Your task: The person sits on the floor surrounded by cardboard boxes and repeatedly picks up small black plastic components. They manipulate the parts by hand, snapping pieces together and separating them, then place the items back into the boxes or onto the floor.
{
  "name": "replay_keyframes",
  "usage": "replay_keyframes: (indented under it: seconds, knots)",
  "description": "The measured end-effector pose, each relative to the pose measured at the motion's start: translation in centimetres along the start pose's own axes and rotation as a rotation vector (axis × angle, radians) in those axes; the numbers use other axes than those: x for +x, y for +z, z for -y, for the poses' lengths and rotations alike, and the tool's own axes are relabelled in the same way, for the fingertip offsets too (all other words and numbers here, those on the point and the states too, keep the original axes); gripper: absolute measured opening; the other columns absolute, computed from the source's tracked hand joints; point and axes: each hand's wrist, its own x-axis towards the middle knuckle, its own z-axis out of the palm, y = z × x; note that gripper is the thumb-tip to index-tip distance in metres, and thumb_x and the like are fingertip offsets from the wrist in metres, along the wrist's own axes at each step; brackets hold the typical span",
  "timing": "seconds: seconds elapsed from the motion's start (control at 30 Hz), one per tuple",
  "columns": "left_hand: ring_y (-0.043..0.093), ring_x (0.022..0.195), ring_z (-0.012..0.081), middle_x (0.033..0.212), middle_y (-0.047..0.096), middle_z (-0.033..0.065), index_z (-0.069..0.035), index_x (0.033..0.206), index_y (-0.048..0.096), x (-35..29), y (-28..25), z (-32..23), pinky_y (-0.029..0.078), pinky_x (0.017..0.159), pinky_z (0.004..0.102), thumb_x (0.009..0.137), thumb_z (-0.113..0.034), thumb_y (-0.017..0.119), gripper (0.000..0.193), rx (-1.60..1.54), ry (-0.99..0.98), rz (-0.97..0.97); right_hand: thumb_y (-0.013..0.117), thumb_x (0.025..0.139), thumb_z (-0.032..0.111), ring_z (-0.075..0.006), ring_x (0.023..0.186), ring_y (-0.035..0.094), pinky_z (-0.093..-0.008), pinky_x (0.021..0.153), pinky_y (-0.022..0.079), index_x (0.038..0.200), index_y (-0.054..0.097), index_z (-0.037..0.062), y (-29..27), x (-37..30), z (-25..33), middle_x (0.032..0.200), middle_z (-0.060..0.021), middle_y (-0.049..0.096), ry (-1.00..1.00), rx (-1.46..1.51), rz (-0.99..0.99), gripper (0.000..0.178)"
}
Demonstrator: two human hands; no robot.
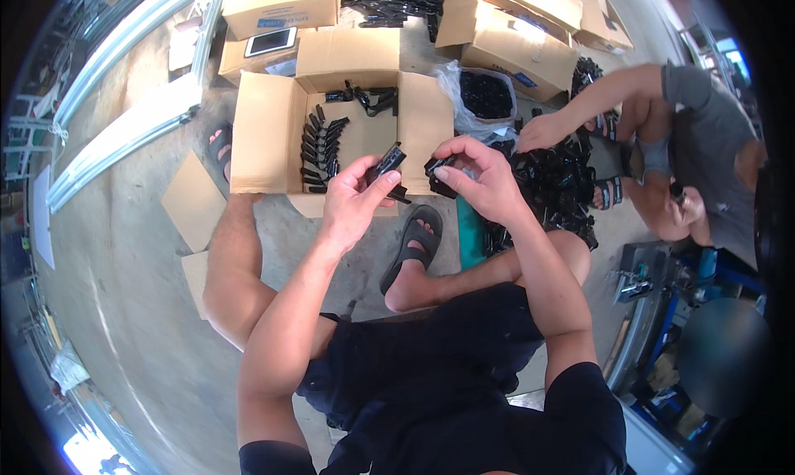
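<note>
My left hand [356,195] is closed on a black plastic part [387,162], roughly box-shaped and tilted up to the right; a second dark piece sticks out below the fingers. To its right, my right hand [484,177] pinches another black plastic part [439,173] between thumb and fingers. A small gap separates the two parts. Both hands are above the near edge of an open cardboard box [265,135]. Inside that box, several black parts [319,148] stand in a curved row along the left, with more at the far side. What the parts are exactly cannot be made out.
A large heap of black parts [555,185] lies at right beside a bag-lined tub [487,94] of small black pieces. A co-worker's hand [542,132] reaches to the heap. More cardboard boxes [517,48] and a white tablet [271,42] are at the back.
</note>
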Motion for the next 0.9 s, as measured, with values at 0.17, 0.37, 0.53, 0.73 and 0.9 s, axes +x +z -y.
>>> replay_keyframes:
  seconds: [0.17,0.37,0.53,0.73,0.9]
  knots:
    - [0.067,0.091,0.0068,0.106,0.072,0.0029,-0.001,0.128,0.065,-1.4,2.8,-0.7,0.057,0.075,0.0242,0.098,-0.019,0.073,0.036,0.028,-0.004,0.154,0.075,0.092,0.007,-0.0079,0.084,0.062,-0.0261,0.077,0.053,0.134,0.061,-0.0027,1.5,-2.2,0.0,0.095,-0.0016,0.067,-0.021,0.385,-0.117,0.045]
    - [0.067,0.091,0.0077,0.106,0.072,0.0039,0.001,0.128,0.064,-1.8,4.1,-0.7,0.057,0.079,0.0249,0.099,-0.016,0.072,0.035,0.099,0.043,0.131,0.075,0.092,0.01,-0.0092,0.089,0.064,-0.0274,0.079,0.055,0.133,0.06,-0.0059,0.6,-2.3,-1.4,0.1,-0.0062,0.071,-0.027,0.274,0.026,0.046]
    - [0.066,0.089,0.0066,0.102,0.073,0.0048,0.002,0.127,0.065,-1.2,4.4,-1.5,0.056,0.078,0.0243,0.097,-0.016,0.074,0.036,0.19,0.08,0.12,0.075,0.093,0.011,-0.0091,0.091,0.064,-0.0277,0.08,0.055,0.134,0.06,-0.0057,0.4,-2.2,-1.8,0.104,-0.0064,0.071,-0.07,0.323,-0.007,0.046]
    - [0.066,0.093,0.0066,0.109,0.073,0.0034,0.001,0.13,0.064,-0.7,4.8,-2.8,0.055,0.08,0.0235,0.097,-0.008,0.07,0.034,0.323,-0.021,0.185,0.075,0.092,0.009,-0.0079,0.085,0.061,-0.0251,0.075,0.052,0.133,0.061,-0.0035,0.2,-2.1,-2.4,0.097,-0.0031,0.067,-0.003,0.412,0.01,0.045]
    - [0.063,0.088,0.0049,0.1,0.073,0.0028,0.005,0.124,0.067,-0.9,5.3,-2.9,0.053,0.078,0.0219,0.095,-0.004,0.072,0.03,0.234,-0.018,0.172,0.078,0.09,0.01,-0.0084,0.087,0.062,-0.0253,0.077,0.053,0.133,0.063,-0.0031,0.1,-1.9,-2.8,0.101,-0.0034,0.069,0.004,0.422,0.051,0.047]
